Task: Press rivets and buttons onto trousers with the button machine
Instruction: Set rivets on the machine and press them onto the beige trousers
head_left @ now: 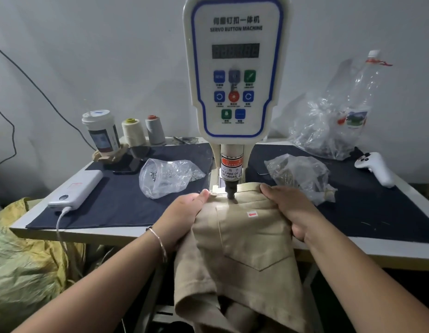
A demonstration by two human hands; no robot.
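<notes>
Holding the beige trousers (244,236) flat under the servo button machine (235,68), the person has the work lined up at the middle of the bench's (352,246) near edge, with the legs hanging off that edge toward the floor. The machine's black punch (231,191) sits right at the cloth just above the top corner of the back pocket (254,241) — whether it is pressing or only resting there cannot be told. No rivet or button shows anywhere on the visible fabric, so by my reading the pressing is at its start or in its first stroke, with most of it left.

The left hand (184,212) lies on the waistband's left side, thumb stretched toward the punch, fingers mostly hidden; it appears to press flat on the cloth. The right hand (288,210) grips the right side of the waistband, fingers curled under the fold and thumb on top.

The trousers look like sturdy twill, pale khaki, with a pointed patch pocket and a small white sticker bearing a red arrow (252,214). Clear bags (168,176) of small metal pieces lie on the dark cloth either side of the machine — likely the rivet supply.
</notes>
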